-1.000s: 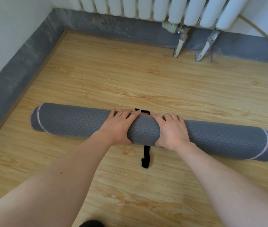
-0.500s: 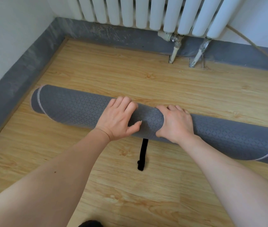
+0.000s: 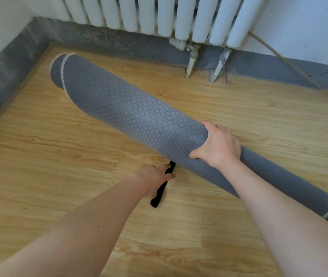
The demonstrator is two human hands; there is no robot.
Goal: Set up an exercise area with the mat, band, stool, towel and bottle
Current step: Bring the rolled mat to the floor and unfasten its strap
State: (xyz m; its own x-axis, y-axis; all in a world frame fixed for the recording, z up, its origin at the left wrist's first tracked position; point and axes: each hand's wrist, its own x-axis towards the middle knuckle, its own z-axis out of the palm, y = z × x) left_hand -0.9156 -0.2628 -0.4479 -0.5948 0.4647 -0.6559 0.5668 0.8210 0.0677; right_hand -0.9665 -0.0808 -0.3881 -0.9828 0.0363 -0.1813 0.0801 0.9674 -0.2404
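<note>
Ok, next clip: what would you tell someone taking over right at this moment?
Left hand pinches the black strap, which comes out from under the mat.
Right hand grips the rolled grey mat near its middle. The mat is tilted, with its left end raised toward the radiator.
Done: nothing is laid out yet; the mat is rolled.
Left: free the strap, unroll the mat on the wood floor, then set out the rest. Stool, towel and bottle are not in view, and I cannot tell whether the strap is the band.
</note>
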